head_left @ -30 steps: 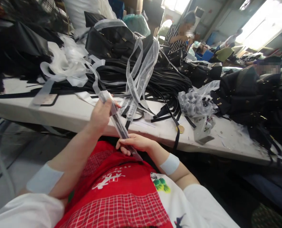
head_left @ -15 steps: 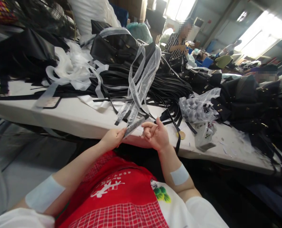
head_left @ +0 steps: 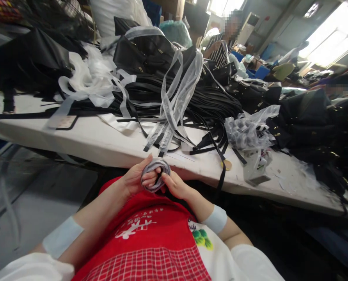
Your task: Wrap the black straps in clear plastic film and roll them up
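A ring-shaped coil of black strap in clear plastic film (head_left: pixel 165 166) is held between my hands, in front of the table edge. My left hand (head_left: pixel 135 175) is closed around the coil's left side, with fingers curled through its middle. From the right, my right hand (head_left: pixel 176 185) grips the coil with thumb and fingers; some of its fingers are hidden. Just beyond lie long film-wrapped straps (head_left: pixel 176 102), their black ends pointing toward me. Behind these is a thick bundle of black straps (head_left: pixel 212 104).
Crumpled white film strips (head_left: pixel 93 80) lie at left on the white table (head_left: pixel 109 144). Clear plastic wrapping (head_left: pixel 247 132) and a round yellowish disc (head_left: pixel 226 164) are at right. Black bags (head_left: pixel 302 113) are piled along the table. A person in a striped top (head_left: pixel 217 50) is beyond.
A flat film-wrapped strap, earlier held by my left hand alone, is now wound into a ring. My right hand has come in from the right and closed on it.
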